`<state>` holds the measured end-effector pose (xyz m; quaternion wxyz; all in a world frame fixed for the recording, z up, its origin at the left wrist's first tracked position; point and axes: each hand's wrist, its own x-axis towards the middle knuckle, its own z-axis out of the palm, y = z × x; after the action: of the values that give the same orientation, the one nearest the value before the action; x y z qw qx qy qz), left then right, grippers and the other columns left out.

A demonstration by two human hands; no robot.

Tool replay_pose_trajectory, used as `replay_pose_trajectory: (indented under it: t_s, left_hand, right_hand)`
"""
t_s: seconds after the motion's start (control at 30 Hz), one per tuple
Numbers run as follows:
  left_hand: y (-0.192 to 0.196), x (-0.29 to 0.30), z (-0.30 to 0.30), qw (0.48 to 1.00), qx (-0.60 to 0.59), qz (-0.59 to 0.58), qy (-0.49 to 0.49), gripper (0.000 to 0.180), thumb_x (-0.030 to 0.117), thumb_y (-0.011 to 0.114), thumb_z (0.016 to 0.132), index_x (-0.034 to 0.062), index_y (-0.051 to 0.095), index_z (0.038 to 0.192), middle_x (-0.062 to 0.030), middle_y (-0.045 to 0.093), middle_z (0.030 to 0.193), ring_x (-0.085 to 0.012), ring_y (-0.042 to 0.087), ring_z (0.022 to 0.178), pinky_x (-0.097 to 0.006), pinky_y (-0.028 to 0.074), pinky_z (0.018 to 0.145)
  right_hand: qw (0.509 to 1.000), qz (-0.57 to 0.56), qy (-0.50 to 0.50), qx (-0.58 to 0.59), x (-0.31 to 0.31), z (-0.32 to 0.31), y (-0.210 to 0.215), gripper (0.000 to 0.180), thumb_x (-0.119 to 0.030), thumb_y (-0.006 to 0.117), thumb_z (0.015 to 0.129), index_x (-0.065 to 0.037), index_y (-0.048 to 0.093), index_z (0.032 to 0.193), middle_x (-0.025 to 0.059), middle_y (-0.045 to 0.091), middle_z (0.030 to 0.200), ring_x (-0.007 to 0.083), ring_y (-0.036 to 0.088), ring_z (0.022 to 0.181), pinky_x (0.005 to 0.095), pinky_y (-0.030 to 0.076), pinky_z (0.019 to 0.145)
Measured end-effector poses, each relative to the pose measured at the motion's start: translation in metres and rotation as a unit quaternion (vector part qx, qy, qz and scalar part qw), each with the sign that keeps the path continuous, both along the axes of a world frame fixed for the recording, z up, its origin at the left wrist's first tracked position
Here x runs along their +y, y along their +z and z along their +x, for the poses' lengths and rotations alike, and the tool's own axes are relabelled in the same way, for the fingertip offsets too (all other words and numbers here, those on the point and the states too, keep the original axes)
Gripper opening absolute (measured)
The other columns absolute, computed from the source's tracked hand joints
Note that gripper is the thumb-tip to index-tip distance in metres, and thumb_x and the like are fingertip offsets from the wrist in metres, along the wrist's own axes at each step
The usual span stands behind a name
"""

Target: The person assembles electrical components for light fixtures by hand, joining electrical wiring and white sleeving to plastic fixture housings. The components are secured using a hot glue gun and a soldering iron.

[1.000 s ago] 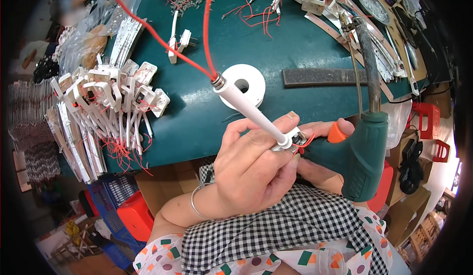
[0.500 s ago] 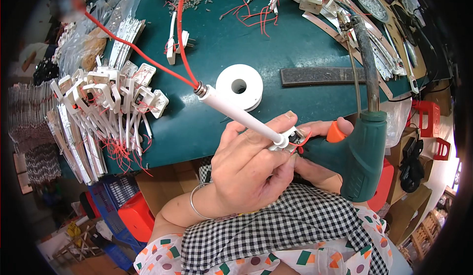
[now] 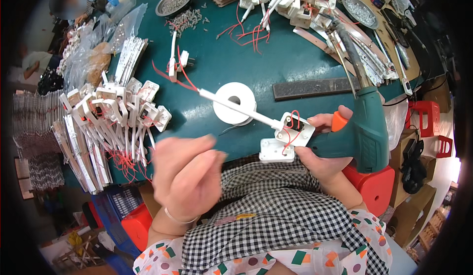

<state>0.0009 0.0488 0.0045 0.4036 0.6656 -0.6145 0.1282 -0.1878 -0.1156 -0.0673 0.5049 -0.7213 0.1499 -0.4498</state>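
My right hand grips the handle of a green soldering gun with an orange trigger. Between its thumb and finger the same hand pinches a white plastic switch housing, with a black part and thin red wires inside. A white cover hangs beside the housing, linked by a red wire. From the housing a white tube runs up-left, red wires coming out of its far end. My left hand, blurred by motion, is apart from the housing, fingers loosely bent, nothing visible in them.
A white spool lies behind the tube, and a dark flat bar lies right of it. Bundles of white wired housings are at left and far right. A plug piece and a bowl of small parts lie farther back.
My left hand has let go of the white tube and swung left and down. The housing now shows its inside with the cover beside it. The soldering gun has lowered slightly.
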Motion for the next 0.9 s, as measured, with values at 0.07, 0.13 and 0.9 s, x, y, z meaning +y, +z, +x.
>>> replay_pose_trajectory:
  t_s: [0.07,0.13,0.9]
  left_hand:
    - [0.029,0.003,-0.004,0.991,-0.085,0.017,0.106,0.029,0.018,0.076,0.074,0.0065,0.066,0.099,-0.0135,0.063,0.108,-0.0286,0.061,0.098,-0.040,0.045,0.085]
    - [0.048,-0.015,0.005,0.959,-0.201,0.145,0.135,0.030,0.022,0.073,0.074,0.0091,0.065,0.099,-0.0094,0.061,0.108,-0.0267,0.060,0.097,-0.047,0.037,0.092]
    - [-0.010,0.108,0.162,0.880,0.005,-0.039,0.474,0.019,0.012,0.066,0.085,-0.0023,0.067,0.097,-0.0131,0.064,0.078,-0.0195,0.058,0.061,-0.032,0.046,0.058]
  right_hand:
    - [0.998,0.031,0.056,-0.023,-0.004,-0.001,-0.006,0.096,0.006,0.077,0.066,-0.007,0.018,0.140,0.0141,0.055,0.112,0.0190,0.063,0.090,0.0321,0.054,0.077]
    - [0.990,0.117,0.060,-0.059,-0.005,-0.011,-0.005,0.096,0.000,0.079,0.064,0.000,0.020,0.139,0.0149,0.057,0.105,0.0207,0.061,0.092,0.0351,0.051,0.082]
    - [0.988,0.101,-0.069,-0.099,-0.018,-0.021,0.007,0.082,-0.012,0.076,0.076,0.004,0.028,0.141,0.0171,0.056,0.106,0.0153,0.057,0.065,0.0240,0.048,0.055]
